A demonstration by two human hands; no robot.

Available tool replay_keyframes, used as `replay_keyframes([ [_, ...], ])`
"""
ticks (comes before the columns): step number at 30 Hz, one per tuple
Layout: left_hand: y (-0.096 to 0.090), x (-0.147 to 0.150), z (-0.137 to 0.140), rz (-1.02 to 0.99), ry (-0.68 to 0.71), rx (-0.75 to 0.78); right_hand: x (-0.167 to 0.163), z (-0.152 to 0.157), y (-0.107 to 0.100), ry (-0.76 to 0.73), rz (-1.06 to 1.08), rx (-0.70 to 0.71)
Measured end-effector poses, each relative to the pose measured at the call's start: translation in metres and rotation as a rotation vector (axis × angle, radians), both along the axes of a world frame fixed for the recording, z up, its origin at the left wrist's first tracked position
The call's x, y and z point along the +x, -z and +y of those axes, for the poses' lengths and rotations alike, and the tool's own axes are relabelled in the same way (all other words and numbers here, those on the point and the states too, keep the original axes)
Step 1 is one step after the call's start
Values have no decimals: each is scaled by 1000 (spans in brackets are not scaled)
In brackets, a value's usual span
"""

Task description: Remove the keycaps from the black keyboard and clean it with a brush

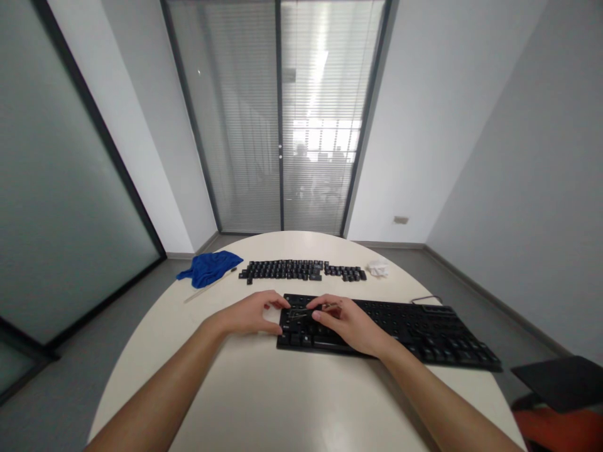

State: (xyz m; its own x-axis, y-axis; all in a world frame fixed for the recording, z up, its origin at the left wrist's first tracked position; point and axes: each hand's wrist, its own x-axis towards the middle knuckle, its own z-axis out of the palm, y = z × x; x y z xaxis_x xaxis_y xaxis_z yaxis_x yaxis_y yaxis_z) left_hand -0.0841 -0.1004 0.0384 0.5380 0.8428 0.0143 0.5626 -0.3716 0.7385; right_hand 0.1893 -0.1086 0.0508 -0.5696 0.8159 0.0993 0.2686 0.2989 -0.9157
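Observation:
A black keyboard (pixel 391 323) lies at a slant on the table, many of its keycaps off at the left and middle. My left hand (pixel 252 314) is at its left end, thumb and forefinger apart, the tips touching the keyboard's edge. Over the left key area, my right hand (pixel 346 323) pinches what look like thin metal tweezers (pixel 298 315), their prongs pointing left. Whether the prongs touch a key is too small to tell. Behind the keyboard, loose black keycaps (pixel 285 270) are laid out in rows.
The round white table (pixel 264 402) carries a blue cloth (pixel 210 267) at the back left, a thin brush (pixel 211 285) beside it and crumpled white tissue (pixel 377 269) at the back right. The keyboard's cable (pixel 426 297) runs behind it. A chair (pixel 560 383) stands at the right.

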Motion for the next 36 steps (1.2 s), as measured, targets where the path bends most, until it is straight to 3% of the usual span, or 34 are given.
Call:
replay_keyframes([
  [5, -2, 1, -1, 19, -3, 24, 4, 4, 2, 18, 20, 98],
  [10, -3, 2, -3, 28, -13, 23, 1, 8, 12, 23, 177, 39],
  [19, 0, 0, -1, 28, -9, 20, -10, 3, 20, -13, 257, 14],
  [27, 0, 0, -1, 20, -27, 6, -16, -2, 18, 51, 277, 39],
  [36, -2, 0, -2, 19, -26, -6, -18, -3, 25, 20, 236, 65],
])
